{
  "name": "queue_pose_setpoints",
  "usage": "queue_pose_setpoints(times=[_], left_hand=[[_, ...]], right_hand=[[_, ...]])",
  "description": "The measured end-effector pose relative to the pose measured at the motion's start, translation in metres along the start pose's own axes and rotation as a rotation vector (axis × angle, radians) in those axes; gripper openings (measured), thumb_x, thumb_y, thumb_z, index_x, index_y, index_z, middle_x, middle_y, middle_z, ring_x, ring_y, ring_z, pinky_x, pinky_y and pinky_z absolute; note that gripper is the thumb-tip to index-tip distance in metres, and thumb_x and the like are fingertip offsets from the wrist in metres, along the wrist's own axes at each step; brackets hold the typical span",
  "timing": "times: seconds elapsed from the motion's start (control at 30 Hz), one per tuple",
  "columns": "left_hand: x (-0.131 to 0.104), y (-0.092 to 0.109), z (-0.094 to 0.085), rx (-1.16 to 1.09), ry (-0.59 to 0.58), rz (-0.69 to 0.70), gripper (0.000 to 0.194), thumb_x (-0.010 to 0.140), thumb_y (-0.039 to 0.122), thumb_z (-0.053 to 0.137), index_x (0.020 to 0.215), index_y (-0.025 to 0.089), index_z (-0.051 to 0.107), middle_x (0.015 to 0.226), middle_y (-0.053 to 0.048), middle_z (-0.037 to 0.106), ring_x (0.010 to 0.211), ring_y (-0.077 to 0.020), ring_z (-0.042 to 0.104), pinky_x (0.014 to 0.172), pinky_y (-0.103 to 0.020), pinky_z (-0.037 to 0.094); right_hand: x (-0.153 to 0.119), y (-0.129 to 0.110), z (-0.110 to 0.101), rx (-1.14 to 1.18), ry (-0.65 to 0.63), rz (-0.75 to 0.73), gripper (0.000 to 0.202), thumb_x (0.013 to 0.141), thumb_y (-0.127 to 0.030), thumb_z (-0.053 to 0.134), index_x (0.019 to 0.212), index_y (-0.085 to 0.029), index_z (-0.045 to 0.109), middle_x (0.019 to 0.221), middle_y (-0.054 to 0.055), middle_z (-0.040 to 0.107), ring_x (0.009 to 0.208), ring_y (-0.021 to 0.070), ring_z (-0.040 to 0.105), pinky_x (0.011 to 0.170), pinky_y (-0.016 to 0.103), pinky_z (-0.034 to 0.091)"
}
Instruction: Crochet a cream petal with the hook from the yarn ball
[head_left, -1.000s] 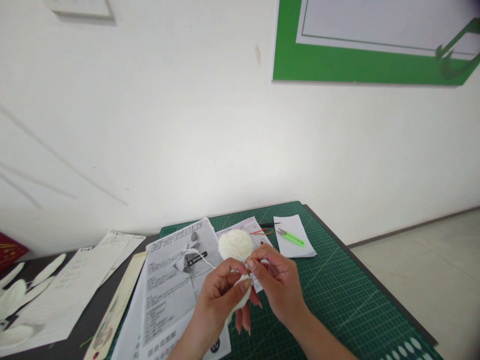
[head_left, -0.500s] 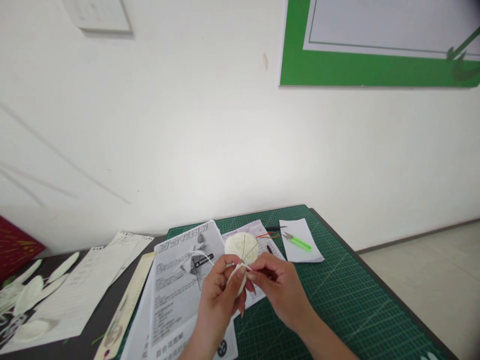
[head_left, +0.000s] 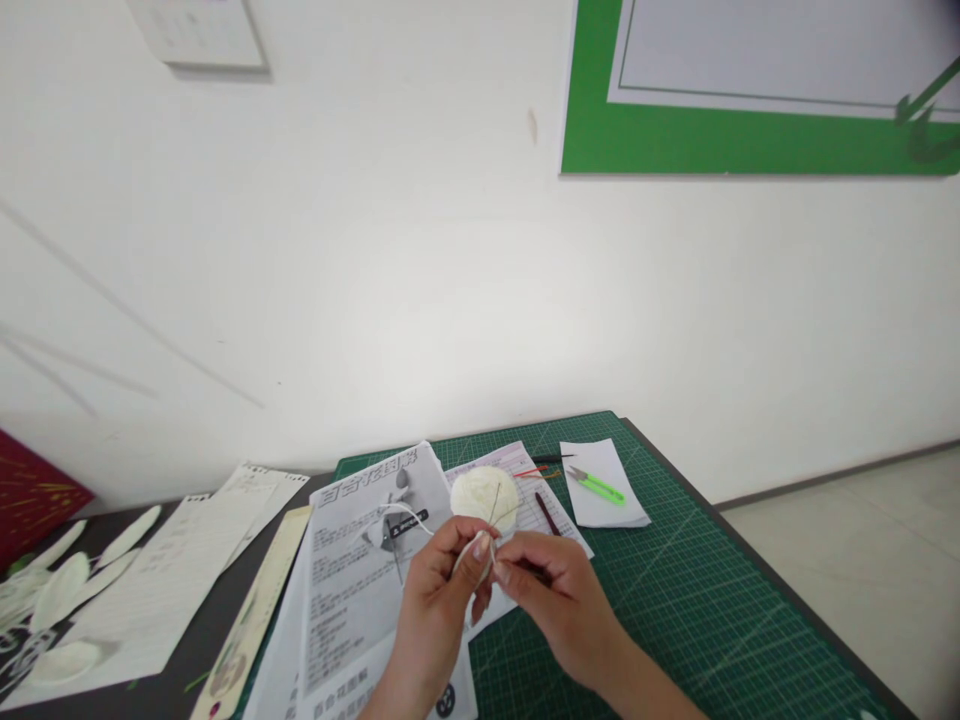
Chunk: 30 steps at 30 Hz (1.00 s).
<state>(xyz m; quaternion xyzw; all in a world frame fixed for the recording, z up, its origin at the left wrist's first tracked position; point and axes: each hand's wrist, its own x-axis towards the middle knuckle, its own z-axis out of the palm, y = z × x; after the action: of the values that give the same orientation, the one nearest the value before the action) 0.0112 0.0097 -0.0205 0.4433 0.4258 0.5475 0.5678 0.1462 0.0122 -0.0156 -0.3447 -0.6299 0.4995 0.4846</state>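
Note:
My left hand [head_left: 439, 590] is closed on a small white crochet piece [head_left: 470, 553], pinched between thumb and fingers. Two thin wires [head_left: 495, 505] stick up from the piece. At its right edge my right hand [head_left: 559, 590] is closed too, thumb and forefinger together against the white work; what lies in that pinch is mostly hidden. Just behind both hands rests a round ball of white yarn [head_left: 480, 490]. A strand of white yarn [head_left: 409, 510] curves over the printed sheet [head_left: 360, 600] left of my hands.
A green cutting mat [head_left: 675, 610] covers the table. Green thread snips [head_left: 598, 485] lie on white paper [head_left: 615, 515], near a dark pen-like stick [head_left: 547, 513]. At left are a ruler [head_left: 255, 605], handwritten sheets [head_left: 172, 570] and several white petal-shaped pieces [head_left: 60, 590]. A wall stands behind.
My right hand has shifted slightly down, its fingers drawn in close to the white piece. More of the dark stick on the paper shows now. The left hand keeps its hold.

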Motion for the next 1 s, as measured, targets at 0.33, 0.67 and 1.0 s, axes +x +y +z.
queue_pose_setpoints(times=[0.33, 0.67, 1.0], left_hand=[[0.004, 0.000, -0.009, 0.091, -0.048, -0.026, 0.032, 0.077, 0.047, 0.064, 0.068, 0.017, 0.056, 0.046, 0.010, 0.033, 0.040, -0.0048, 0.020, 0.039, -0.019, 0.015], [0.011, 0.011, -0.022, 0.394, -0.114, 0.013, 0.024, 0.064, 0.030, 0.071, 0.049, 0.014, 0.062, 0.050, 0.001, 0.052, 0.049, -0.0093, 0.040, 0.046, -0.020, 0.026], [0.012, 0.000, -0.011, 0.476, -0.064, -0.084, 0.022, 0.074, 0.036, 0.051, 0.061, 0.018, 0.051, 0.044, 0.009, 0.031, 0.040, -0.0067, 0.021, 0.040, -0.022, 0.015]], right_hand=[[0.020, 0.016, -0.027, 0.204, 0.024, 0.408, 0.018, 0.064, -0.032, 0.069, 0.058, -0.015, 0.068, 0.043, -0.006, 0.047, 0.035, 0.0034, 0.026, 0.036, 0.021, 0.013], [0.020, 0.006, -0.052, 0.082, 0.046, 0.257, 0.017, 0.068, -0.031, 0.074, 0.064, -0.015, 0.070, 0.050, -0.004, 0.051, 0.047, 0.0066, 0.036, 0.046, 0.022, 0.024], [0.006, -0.014, -0.056, -0.225, 0.067, 0.023, 0.017, 0.078, -0.027, 0.067, 0.068, -0.015, 0.071, 0.056, -0.003, 0.051, 0.051, 0.0085, 0.038, 0.048, 0.022, 0.027]])
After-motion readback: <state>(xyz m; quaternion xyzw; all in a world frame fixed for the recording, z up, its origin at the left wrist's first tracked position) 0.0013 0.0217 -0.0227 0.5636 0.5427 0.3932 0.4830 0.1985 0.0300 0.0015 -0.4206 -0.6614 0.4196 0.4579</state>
